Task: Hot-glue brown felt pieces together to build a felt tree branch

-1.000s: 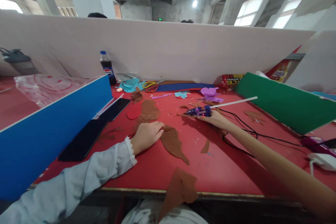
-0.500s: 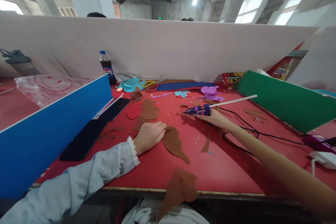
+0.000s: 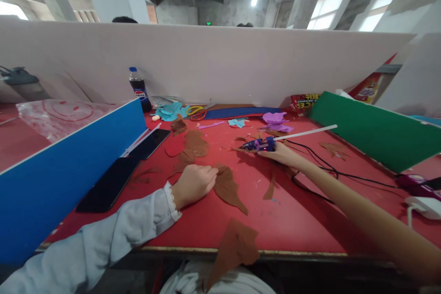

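My left hand is closed, its fingertips pinched on the upper end of a brown crepe-paper piece cut in a leaf-like shape. The paper lies on the red tabletop. My right hand grips a dark blue and purple hot glue gun, nozzle toward the left, a small red light showing on it. Out of its back sticks a long white glue stick. More brown paper lies beyond my left hand, and another brown piece hangs over the near table edge.
A blue panel stands left and a green panel right. Phones, a cola bottle, yellow-red scissors and purple paper lie around. A black cord runs right toward a white plug.
Almost nothing differs. The view has shifted very slightly; both hands keep their places and holds.
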`<state>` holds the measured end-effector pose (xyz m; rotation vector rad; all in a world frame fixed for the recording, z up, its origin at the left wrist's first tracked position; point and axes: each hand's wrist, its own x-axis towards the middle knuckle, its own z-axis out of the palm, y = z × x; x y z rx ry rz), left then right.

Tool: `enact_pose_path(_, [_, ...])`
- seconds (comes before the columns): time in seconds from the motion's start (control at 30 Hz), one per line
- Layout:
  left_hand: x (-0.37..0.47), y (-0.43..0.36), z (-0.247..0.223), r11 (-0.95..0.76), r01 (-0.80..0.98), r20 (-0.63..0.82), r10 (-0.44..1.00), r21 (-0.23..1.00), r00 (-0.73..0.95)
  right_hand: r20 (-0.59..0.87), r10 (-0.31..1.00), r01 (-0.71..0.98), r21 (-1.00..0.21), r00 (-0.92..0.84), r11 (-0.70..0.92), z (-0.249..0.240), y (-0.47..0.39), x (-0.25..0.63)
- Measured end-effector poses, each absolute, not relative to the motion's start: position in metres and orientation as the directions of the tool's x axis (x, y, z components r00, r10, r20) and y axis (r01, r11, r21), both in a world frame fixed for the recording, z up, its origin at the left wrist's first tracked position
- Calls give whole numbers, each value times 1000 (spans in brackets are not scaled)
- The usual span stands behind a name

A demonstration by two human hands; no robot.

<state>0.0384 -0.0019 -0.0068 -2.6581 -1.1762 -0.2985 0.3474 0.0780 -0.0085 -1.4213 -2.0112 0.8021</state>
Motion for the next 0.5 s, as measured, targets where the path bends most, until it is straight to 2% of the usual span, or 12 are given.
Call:
enact_pose_path(0.23, [40, -19, -2, -635, 746, 226, 711, -199, 666, 5, 905, 523, -815, -426, 251, -5, 87, 347])
enact_pose_path(0.5, [41, -24, -1, -615, 764, 181, 744, -195, 644, -24, 911, 530, -819, -413, 218, 2, 84, 342])
